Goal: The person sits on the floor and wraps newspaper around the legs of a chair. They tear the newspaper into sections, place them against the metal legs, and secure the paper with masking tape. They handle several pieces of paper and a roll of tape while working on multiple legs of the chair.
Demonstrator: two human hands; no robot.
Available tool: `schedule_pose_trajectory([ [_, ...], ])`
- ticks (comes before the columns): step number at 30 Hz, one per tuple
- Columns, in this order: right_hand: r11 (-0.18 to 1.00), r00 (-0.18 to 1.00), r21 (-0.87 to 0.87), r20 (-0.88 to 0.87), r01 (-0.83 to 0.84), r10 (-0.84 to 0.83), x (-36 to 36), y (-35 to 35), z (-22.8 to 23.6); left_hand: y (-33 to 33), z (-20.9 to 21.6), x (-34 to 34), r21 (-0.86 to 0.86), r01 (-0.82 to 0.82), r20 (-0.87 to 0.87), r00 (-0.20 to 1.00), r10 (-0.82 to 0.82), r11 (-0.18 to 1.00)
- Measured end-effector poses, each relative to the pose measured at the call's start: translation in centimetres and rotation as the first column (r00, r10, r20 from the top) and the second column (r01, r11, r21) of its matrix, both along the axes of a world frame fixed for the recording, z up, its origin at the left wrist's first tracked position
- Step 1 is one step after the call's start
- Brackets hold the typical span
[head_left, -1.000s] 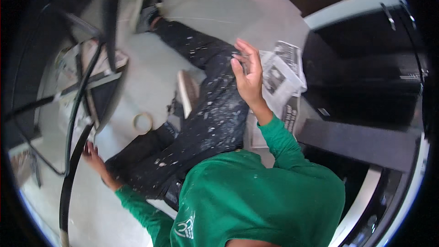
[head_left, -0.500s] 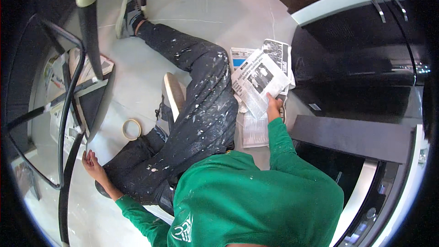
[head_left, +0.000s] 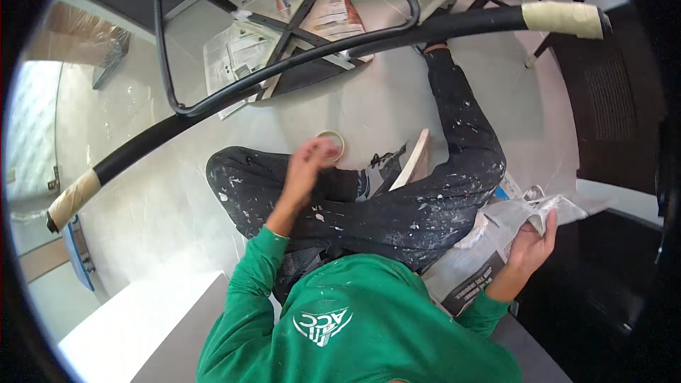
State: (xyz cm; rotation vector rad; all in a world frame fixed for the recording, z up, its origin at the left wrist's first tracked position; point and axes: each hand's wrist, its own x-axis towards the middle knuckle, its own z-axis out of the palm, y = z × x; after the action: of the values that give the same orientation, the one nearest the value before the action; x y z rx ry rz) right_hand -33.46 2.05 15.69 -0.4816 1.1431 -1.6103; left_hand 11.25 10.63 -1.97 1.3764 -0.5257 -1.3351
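My right hand (head_left: 528, 247) grips a sheet of newspaper (head_left: 514, 214) at my right side; its pages are crumpled and bent. More newspaper (head_left: 457, 276) lies beneath it, beside my hip. Over my bent leg hovers my left hand (head_left: 309, 163), its fingers smeared by motion. Just beyond those fingers a roll of masking tape (head_left: 341, 143) shows, partly hidden behind the hand. Whether the left hand touches the roll, I cannot tell.
A black metal frame (head_left: 284, 67) with tape-wrapped ends arches across the far side. Newspaper sheets (head_left: 237, 57) lie spread under it. A dark cabinet (head_left: 603, 276) stands at the right, a white panel (head_left: 142, 319) at the lower left. My paint-spattered legs stretch across the floor.
My view has swung left. My left hand has moved from beside the frame to near the tape roll. The newspaper in my right hand has come closer to my body and crumpled.
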Motion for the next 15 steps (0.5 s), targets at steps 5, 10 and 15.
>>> schedule_pose_trajectory([
  [5, 0.931, 0.903, -0.093, 0.227, -0.354, 0.366, 7.2, 0.9, 2.8, -0.8, 3.4, -8.5, -0.115, 0.304, -0.730, 0.620, -0.288, 0.946],
  [10, 0.950, 0.958, 0.124, 0.011, -0.287, 0.288, 14.8, 3.9, 0.8, -1.8, 7.5, -6.0, -0.008, -0.036, -0.749, 0.662, 0.018, 0.999],
  [15, 0.909, 0.921, 0.145, 0.053, -0.390, 0.386, 18.3, 7.3, -5.4, 2.4, 5.2, 2.2, -0.006, -0.283, -0.604, 0.765, 0.222, 0.959],
])
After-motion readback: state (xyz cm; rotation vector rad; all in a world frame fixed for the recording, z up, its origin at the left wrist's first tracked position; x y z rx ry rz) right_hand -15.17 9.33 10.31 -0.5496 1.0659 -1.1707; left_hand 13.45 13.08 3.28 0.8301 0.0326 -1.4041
